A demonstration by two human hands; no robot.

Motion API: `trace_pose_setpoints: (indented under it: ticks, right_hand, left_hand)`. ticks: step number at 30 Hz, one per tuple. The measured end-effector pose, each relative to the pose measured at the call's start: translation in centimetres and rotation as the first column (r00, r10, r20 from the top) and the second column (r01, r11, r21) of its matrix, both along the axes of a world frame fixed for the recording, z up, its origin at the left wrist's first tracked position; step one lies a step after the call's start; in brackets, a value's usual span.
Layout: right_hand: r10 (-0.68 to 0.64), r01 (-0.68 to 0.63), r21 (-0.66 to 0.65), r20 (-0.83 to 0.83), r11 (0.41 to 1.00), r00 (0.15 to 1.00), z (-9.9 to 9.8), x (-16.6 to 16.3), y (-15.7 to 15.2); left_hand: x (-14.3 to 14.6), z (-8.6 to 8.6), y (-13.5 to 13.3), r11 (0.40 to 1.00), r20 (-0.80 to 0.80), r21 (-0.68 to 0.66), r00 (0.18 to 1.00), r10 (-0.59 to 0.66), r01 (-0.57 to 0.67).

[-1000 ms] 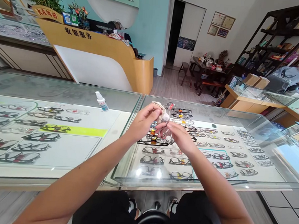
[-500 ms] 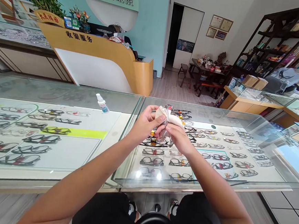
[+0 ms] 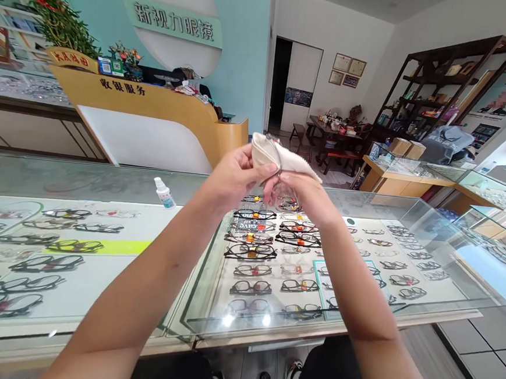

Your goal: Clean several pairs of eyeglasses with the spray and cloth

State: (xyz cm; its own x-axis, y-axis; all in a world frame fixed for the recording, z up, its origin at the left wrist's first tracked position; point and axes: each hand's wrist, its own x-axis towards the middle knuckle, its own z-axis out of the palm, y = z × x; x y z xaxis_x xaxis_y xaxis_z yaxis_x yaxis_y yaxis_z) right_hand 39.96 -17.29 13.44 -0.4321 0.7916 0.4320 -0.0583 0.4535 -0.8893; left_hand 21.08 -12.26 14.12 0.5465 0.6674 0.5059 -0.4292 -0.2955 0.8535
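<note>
A pale cream cloth (image 3: 298, 160) is folded around a pair of glasses (image 3: 275, 151), of which only part of the thin rim shows. My left hand (image 3: 236, 173) pinches cloth and lens between thumb and fingers. From the other side, my right hand (image 3: 303, 194) is closed on the glasses, its fingertips below the cloth; a clear part of the frame shows under them. Both hands are raised above the glass display case (image 3: 207, 320). To the left, a white spray bottle (image 3: 164, 194) stands on the glass.
Rows of eyeglasses (image 3: 252, 270) lie under the glass top, with more eyeglasses (image 3: 48, 262) in the left case. Beyond is a yellow-and-white cashier counter (image 3: 152, 138). A dark wooden table (image 3: 327, 131) and another showcase (image 3: 405, 175) are at the back right.
Both hands have lifted the glasses and cloth higher, and more of the cloth faces me. The camera view has tilted up and turned slightly right. The bottle has stayed put.
</note>
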Motion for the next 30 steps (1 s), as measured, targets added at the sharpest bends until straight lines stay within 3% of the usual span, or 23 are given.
trace_pose_setpoints:
  ticks: [3, 7, 9, 14, 16, 21, 27, 30]
  right_hand:
    - [-0.058, 0.046, 0.111, 0.113, 0.993, 0.992, 3.2, -0.7, -0.8]
    - [-0.054, 0.025, 0.149, 0.193, 0.988, 0.98, 3.9, -1.6, -1.6]
    - [-0.054, 0.031, 0.132, 0.169, 0.991, 0.984, 3.6, -1.5, -1.7]
    - [-0.032, 0.029, 0.021, 0.108, 0.999, 0.994, 3.3, 0.0, -1.3]
    - [-0.042, 0.042, 0.007, 0.089, 0.999, 0.995, 3.3, 0.6, -1.1]
    - [-0.086, 0.086, 0.009, 0.089, 0.996, 0.992, 3.1, 0.7, -0.9]
    - [-0.063, 0.065, -0.004, 0.161, 0.998, 0.985, 3.0, -0.3, -1.0]
    - [-0.077, 0.077, 0.002, 0.127, 0.997, 0.989, 3.1, -0.1, -0.9]
  left_hand:
    - [0.7, 1.6, 0.0, 0.988, 0.163, 0.065, 0.978, 0.132, -0.144]
    - [0.8, 1.4, 0.0, 0.953, 0.286, 0.032, 0.916, 0.281, -0.302]
    - [0.0, 1.0, 0.3, 0.956, 0.242, 0.027, 0.93, 0.277, -0.292]
    - [-2.8, 1.1, 1.4, 0.995, -0.019, 0.067, 0.997, 0.074, -0.073]
    - [-3.1, 1.2, 1.4, 0.995, -0.048, 0.086, 0.998, 0.047, -0.043]
    - [-1.3, 0.6, 0.9, 0.988, 0.043, 0.084, 0.991, 0.129, -0.133]
    - [0.6, -0.7, 1.3, 0.921, 0.186, 0.061, 0.911, 0.368, -0.385]
    - [-0.3, -0.3, 1.7, 0.951, 0.135, 0.06, 0.946, 0.294, -0.304]
